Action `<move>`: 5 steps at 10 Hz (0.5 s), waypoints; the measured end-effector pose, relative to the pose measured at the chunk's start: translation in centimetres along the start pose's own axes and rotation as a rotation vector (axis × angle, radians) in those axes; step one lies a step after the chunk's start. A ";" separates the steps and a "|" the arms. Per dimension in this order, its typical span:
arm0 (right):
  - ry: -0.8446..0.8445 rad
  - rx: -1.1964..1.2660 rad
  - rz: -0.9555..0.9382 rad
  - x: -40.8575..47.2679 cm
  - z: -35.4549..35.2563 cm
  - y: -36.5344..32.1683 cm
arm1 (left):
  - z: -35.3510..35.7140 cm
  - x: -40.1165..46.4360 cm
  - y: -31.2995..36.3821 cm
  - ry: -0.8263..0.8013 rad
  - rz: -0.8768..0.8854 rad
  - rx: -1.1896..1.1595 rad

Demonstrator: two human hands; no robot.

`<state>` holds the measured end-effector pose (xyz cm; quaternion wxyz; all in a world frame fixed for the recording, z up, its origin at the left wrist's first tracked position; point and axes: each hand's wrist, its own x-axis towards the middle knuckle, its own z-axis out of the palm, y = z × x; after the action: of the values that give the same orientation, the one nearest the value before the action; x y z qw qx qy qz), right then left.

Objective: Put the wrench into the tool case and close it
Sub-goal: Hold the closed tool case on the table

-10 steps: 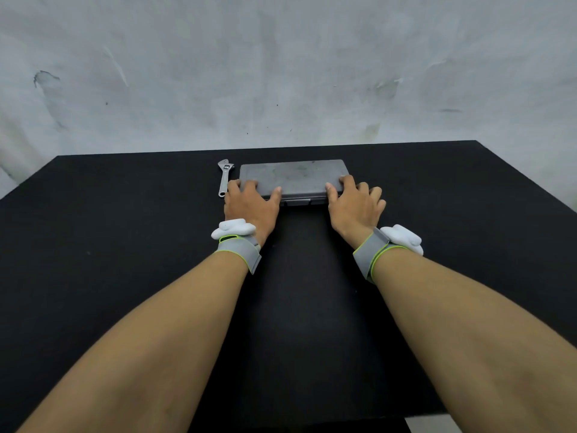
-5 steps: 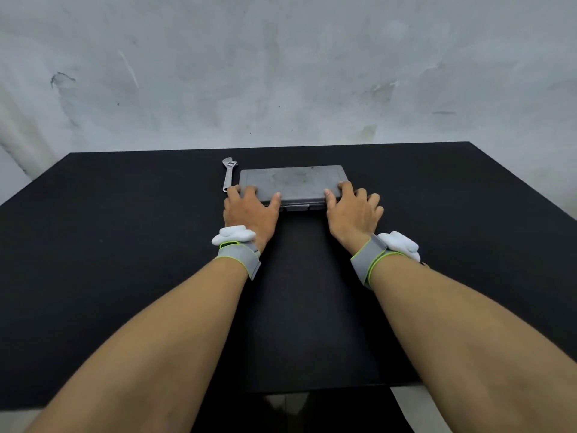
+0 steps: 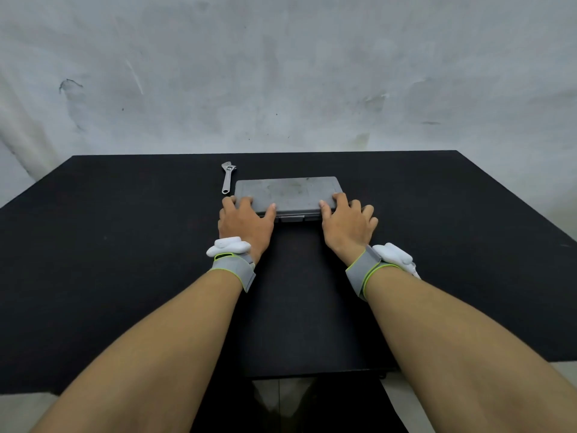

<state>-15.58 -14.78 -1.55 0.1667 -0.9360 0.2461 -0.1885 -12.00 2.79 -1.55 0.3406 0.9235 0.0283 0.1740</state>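
Nothing is done yet: the tool case (image 3: 288, 193) lies shut on the counter (image 3: 125, 245), both hands' fingers (image 3: 246, 202) spread flat on its near edge, the wrench (image 3: 228, 178) just beyond the left hand's (image 3: 245, 225) fingertips.

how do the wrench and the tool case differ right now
The wrench is slim, shiny metal; the tool case is a broad, dull grey box. The wrench lies untouched left of the case, while the left hand and right hand rest on the shut case. Both lie flat on the black table.
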 end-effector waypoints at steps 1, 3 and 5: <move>0.000 -0.001 -0.002 -0.5 -0.2 0.0 | -0.4 -0.5 0.0 -0.002 -0.001 0.003; 0.010 0.001 -0.007 -1.3 -0.5 0.2 | -1.0 -1.3 -0.1 -0.003 0.001 0.014; 0.006 0.000 -0.005 -2.3 -0.9 0.3 | -1.5 -2.2 -0.4 0.004 0.003 0.012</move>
<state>-17.94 -14.06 -1.53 0.1658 -0.9359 0.2445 -0.1919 -14.52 3.65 -1.40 0.3345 0.9254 0.0288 0.1760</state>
